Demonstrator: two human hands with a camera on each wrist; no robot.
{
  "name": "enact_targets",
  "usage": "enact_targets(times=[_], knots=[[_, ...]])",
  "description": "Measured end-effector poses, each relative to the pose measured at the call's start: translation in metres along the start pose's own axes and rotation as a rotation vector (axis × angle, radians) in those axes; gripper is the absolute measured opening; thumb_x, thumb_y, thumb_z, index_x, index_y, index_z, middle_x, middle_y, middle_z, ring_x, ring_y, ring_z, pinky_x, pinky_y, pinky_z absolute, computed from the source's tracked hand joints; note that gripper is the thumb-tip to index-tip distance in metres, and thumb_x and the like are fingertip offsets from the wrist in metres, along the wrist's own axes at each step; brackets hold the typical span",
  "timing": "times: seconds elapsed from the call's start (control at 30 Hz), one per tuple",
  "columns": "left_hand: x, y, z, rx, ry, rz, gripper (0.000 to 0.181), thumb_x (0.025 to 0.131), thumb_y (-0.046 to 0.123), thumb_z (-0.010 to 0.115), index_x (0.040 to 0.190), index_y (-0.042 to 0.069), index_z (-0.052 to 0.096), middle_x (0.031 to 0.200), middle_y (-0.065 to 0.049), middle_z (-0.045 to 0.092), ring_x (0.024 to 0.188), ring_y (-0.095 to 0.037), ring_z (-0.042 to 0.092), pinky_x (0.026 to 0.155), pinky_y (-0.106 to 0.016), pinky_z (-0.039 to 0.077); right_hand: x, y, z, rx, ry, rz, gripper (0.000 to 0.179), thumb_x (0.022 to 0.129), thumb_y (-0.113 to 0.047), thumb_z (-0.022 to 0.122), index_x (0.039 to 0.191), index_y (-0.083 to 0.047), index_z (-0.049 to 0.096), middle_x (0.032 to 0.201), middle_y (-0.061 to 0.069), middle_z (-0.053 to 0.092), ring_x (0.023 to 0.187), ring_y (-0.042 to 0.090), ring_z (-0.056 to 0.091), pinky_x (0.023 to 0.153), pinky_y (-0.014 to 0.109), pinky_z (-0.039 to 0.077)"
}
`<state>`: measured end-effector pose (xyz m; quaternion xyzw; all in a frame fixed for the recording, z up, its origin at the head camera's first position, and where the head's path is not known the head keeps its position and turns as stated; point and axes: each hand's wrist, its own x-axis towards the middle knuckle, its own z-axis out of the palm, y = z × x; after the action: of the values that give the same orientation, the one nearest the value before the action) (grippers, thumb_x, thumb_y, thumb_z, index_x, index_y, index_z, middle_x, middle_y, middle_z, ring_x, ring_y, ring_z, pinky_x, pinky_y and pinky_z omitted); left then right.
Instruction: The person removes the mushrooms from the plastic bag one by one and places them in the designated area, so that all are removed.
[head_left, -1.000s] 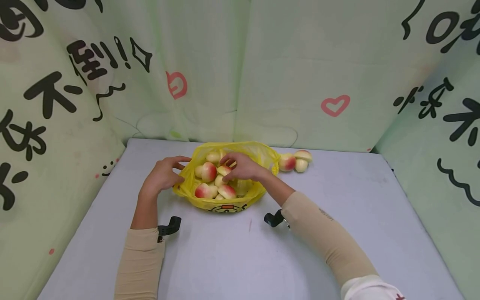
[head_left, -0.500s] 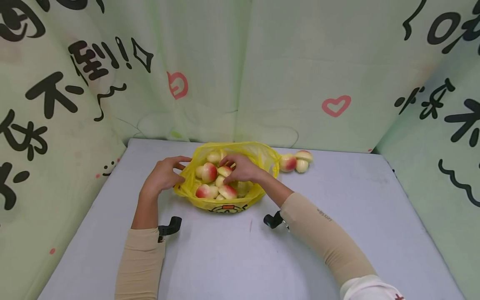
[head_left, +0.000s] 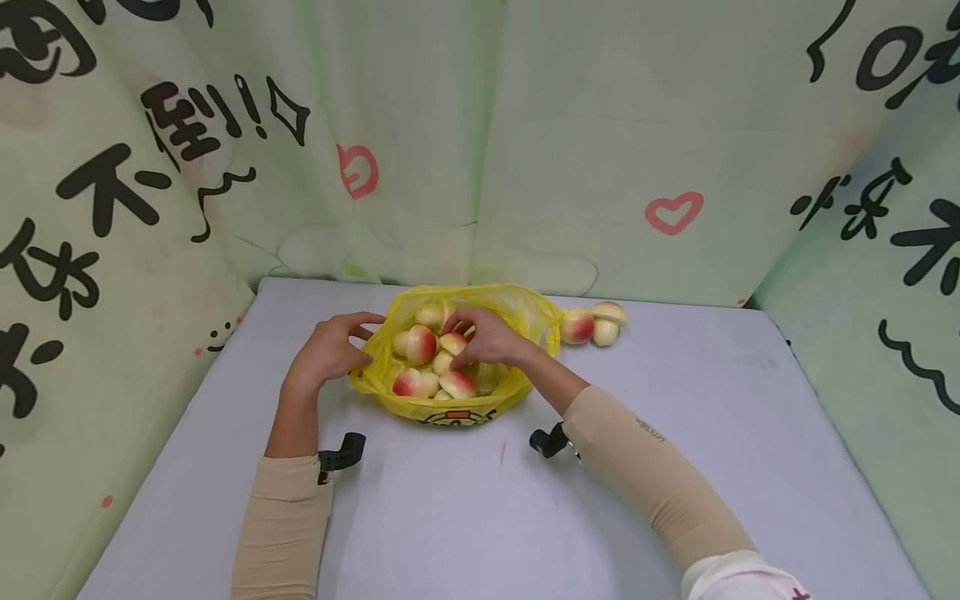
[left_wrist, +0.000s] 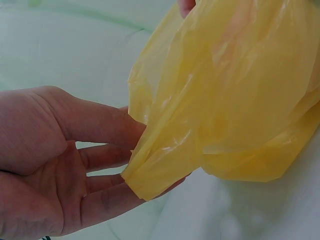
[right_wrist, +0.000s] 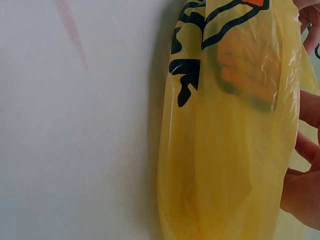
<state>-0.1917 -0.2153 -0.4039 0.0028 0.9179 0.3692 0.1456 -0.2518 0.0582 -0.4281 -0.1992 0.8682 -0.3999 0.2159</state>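
Note:
A yellow plastic bag (head_left: 390, 404) lies on the table with its mouth spread wide. Several cream mushrooms (head_left: 422, 345) with red-tinged caps lie inside it. My left hand (head_left: 326, 350) rests against the bag's left rim; in the left wrist view its fingers (left_wrist: 107, 120) are extended, their tips hidden by the plastic. Reaching into the bag, my right hand (head_left: 487, 337) has its thumb and fingers curled about one mushroom (head_left: 453, 343). In the right wrist view the bag's printed side (right_wrist: 225, 150) covers much of that hand.
Two more mushrooms (head_left: 577, 326) sit on the table just right of the bag, touching or nearly so. The white-covered table (head_left: 450, 508) extends toward me. Behind and at both sides hangs a pale green curtain (head_left: 570, 150) with black characters and red hearts.
Both hands keep their places at the bag. Everything has shifted very slightly rightward in the head view.

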Motion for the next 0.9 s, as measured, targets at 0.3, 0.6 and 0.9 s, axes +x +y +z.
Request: enact_targets(times=[0.3, 0.6, 0.9], knots=[[0.0, 0.0, 0.0, 0.004, 0.002, -0.002, 0.067, 0.088, 0.003, 0.066, 0.153, 0.015, 0.053, 0.144, -0.024, 0.059, 0.12, -0.04, 0.058, 0.085, -0.038, 0.059, -0.001, 0.002, -0.006, 0.012, 0.007, 0.0, 0.048, 0.076, -0.009, 0.09, 0.118, -0.016, 0.068, 0.129, 0.01, 0.063, 0.112, 0.029, 0.06, 0.086, 0.034, 0.056], [0.001, 0.0, 0.0, 0.004, 0.002, -0.002, 0.067, 0.088, 0.003, 0.066, 0.153, 0.016, 0.053, 0.144, -0.024, 0.059, 0.121, -0.04, 0.057, 0.085, -0.038, 0.059, -0.003, 0.002, -0.016, 0.052, 0.009, -0.019, 0.046, 0.077, -0.006, 0.088, 0.119, -0.016, 0.069, 0.128, 0.01, 0.065, 0.113, 0.03, 0.061, 0.087, 0.035, 0.056], [0.001, 0.0, 0.0, -0.002, -0.002, -0.003, 0.068, 0.087, 0.003, 0.066, 0.153, 0.015, 0.053, 0.144, -0.024, 0.059, 0.119, -0.039, 0.057, 0.082, -0.035, 0.058, -0.01, 0.006, -0.025, 0.096, -0.012, -0.056, 0.046, 0.08, -0.007, 0.086, 0.122, -0.014, 0.071, 0.129, 0.011, 0.066, 0.112, 0.033, 0.063, 0.09, 0.036, 0.057]])
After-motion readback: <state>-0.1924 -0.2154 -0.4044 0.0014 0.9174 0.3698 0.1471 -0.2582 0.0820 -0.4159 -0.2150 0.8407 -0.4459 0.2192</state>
